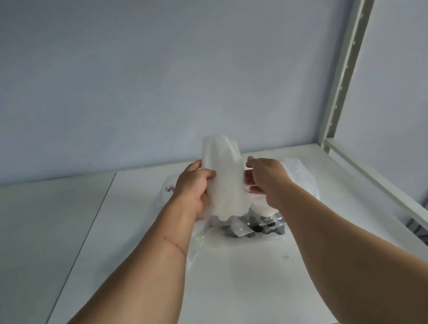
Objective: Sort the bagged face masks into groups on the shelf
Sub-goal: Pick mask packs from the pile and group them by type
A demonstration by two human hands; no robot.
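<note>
Two hands lift a white bagged mask (224, 179) upright above the shelf (246, 277) — the left hand (197, 187) pinching its left edge, thumb in front, the right hand (267, 174) curled on its right edge. Beneath lies a heap of clear bags: dark masks (256, 226) nearest, more white masks (299, 176) to the right. Sorting looks barely begun. Done well, the step means keeping hold by the edges — slick film slips — and laying it flat, well apart from the dark ones.
</note>
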